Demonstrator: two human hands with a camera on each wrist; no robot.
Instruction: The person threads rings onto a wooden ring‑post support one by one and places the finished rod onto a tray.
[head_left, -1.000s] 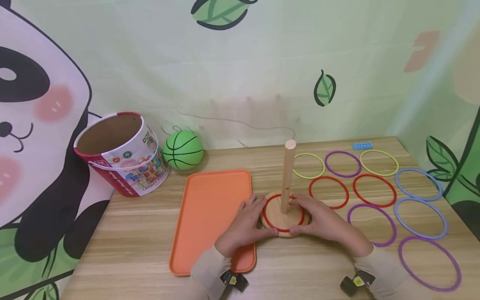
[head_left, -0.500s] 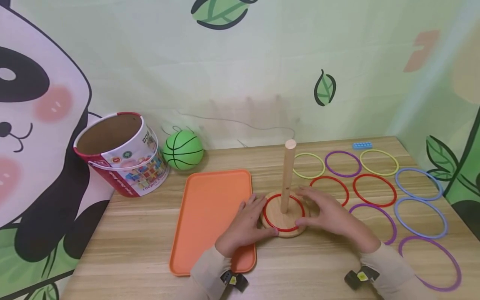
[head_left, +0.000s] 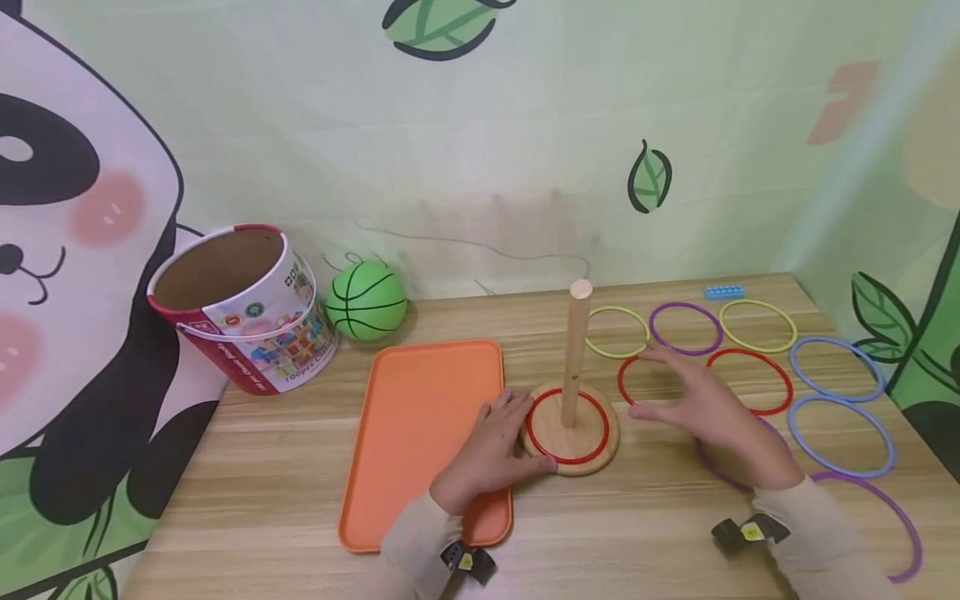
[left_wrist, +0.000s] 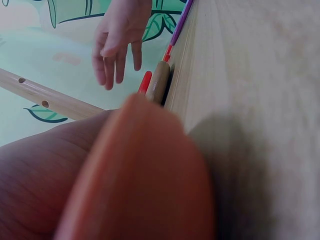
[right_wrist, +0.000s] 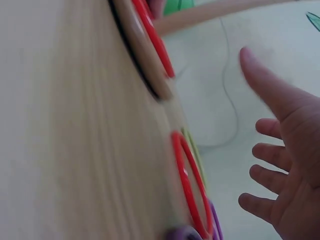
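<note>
A light wooden table [head_left: 262, 492] stood against a pale green wall printed with leaves and a large panda. On it, the left hand [head_left: 491, 450] rested with relaxed fingers against the wooden peg stand [head_left: 573, 421], which held one red ring [head_left: 567, 426] at mid-table, just right of an orange tray [head_left: 420, 433]. The right hand [head_left: 708, 408] hovered with fingers spread, grasping nothing, over another red ring [head_left: 656, 379] among coloured rings at the right; a toy bucket [head_left: 240, 304] and green ball [head_left: 366, 300] sat far left.

Wooden desk [head_left: 262, 492]: orange rectangular plastic tray [head_left: 423, 417] mid-front, round wooden peg stand [head_left: 572, 429] just right of it, thin coloured plastic rings [head_left: 840, 421] spread to right edge, green ball [head_left: 367, 300] and printed cardboard bucket [head_left: 243, 304] back-left, blue block [head_left: 724, 292] back-right.
</note>
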